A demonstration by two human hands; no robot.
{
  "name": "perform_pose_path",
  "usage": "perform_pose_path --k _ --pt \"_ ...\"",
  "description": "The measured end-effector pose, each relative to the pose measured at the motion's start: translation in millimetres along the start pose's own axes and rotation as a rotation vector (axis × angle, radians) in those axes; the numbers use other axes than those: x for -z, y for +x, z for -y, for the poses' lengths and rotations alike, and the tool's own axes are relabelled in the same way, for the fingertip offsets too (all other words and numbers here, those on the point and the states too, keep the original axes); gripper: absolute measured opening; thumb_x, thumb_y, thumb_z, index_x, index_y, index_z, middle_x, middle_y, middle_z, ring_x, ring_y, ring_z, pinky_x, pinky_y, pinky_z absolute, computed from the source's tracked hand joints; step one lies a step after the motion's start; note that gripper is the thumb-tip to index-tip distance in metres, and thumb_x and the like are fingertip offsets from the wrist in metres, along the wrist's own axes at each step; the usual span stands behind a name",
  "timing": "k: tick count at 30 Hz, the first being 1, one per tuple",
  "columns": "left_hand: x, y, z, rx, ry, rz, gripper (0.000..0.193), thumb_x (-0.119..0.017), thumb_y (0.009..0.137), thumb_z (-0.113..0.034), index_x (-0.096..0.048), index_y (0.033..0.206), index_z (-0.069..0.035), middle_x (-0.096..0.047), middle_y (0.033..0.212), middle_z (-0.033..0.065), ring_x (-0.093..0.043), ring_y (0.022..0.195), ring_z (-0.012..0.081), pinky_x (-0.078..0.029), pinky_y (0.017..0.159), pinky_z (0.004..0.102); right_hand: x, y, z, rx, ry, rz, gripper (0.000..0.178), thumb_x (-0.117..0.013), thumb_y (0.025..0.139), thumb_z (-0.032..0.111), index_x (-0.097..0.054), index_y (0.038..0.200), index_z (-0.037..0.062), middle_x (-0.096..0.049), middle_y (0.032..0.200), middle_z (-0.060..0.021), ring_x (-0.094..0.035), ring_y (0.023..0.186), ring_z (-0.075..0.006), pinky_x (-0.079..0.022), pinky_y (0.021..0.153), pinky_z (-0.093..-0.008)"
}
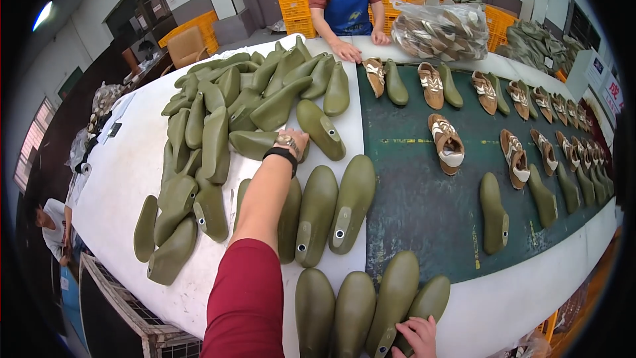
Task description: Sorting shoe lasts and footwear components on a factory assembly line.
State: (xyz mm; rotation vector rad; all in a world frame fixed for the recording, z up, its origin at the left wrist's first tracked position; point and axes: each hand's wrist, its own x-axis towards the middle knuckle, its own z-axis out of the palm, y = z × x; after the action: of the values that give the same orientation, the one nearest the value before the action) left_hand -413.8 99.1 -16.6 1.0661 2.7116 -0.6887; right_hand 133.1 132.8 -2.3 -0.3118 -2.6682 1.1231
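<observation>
My left hand (296, 140), with a watch and a black band at the wrist, reaches over the heel end of an olive-green shoe last (255, 144) lying sideways at the pile's near edge. Its fingers curl down around that end and are partly hidden. Just beyond it rests another last (321, 129) with a metal-rimmed hole. At the lower edge, my right hand (417, 337) has its fingers bent over the heel end of a green shoe last (430, 297). Several lasts (354, 305) stand in a row beside it, with more lasts (318, 215) lined up behind.
A heap of green lasts (215, 136) covers part of the white table (119, 179). On the green belt (424, 212) at right, brown-and-white shoes (445, 144) and lasts (491, 212) sit in rows. Opposite stands a person in a blue apron (349, 13), beside a plastic bag of shoe uppers (440, 30).
</observation>
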Motion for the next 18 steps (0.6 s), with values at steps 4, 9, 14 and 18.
perform_pose_path --k 4,9,14,18 --pt "-2.1 -31.3 26.1 -0.16 0.086 -0.273 0.075 -0.075 0.057 -0.01 -0.048 0.125 -0.027 -0.053 0.114 0.0083 -0.047 0.116 0.0261 -0.042 0.09 0.0432 -1.9 0.9 -1.3 0.04 0.037 -0.029 0.052 -0.065 0.071 0.012 -0.054 0.121 0.0058 -0.05 0.117 -0.0167 -0.044 0.115 -0.0372 -0.025 0.105 -0.0544" --pt "21.8 -129.8 90.9 0.092 -0.478 -0.975 0.05 -0.075 0.058 -0.017 -0.057 0.105 -0.013 -0.053 0.102 0.0166 -0.051 0.1 0.0357 -0.045 0.087 0.0404 -17.3 -4.2 -22.1 0.088 0.032 -0.043 0.056 -0.068 0.065 0.015 -0.055 0.118 0.0071 -0.052 0.111 -0.014 -0.047 0.11 -0.0336 -0.023 0.104 -0.0559" --pt "31.4 -298.2 103.7 0.171 -0.825 -1.191 0.05 -0.08 0.06 -0.016 -0.055 0.102 -0.007 -0.051 0.11 0.0158 -0.05 0.105 0.0335 -0.041 0.093 0.0381 -15.0 3.0 -19.7 0.094 0.038 -0.084 0.054 -0.066 0.067 0.014 -0.056 0.119 0.0089 -0.052 0.108 -0.0131 -0.048 0.109 -0.0319 -0.025 0.102 -0.0549" --pt "21.9 -430.3 29.1 0.025 -0.622 -1.221 0.046 -0.079 0.056 -0.004 -0.053 0.094 -0.007 -0.045 0.124 0.0193 -0.046 0.114 0.037 -0.04 0.097 0.042 -14.3 3.8 -25.0 0.083 0.037 -0.071 0.056 -0.065 0.066 0.011 -0.053 0.121 0.0065 -0.053 0.111 -0.0147 -0.047 0.111 -0.0332 -0.022 0.106 -0.0519"
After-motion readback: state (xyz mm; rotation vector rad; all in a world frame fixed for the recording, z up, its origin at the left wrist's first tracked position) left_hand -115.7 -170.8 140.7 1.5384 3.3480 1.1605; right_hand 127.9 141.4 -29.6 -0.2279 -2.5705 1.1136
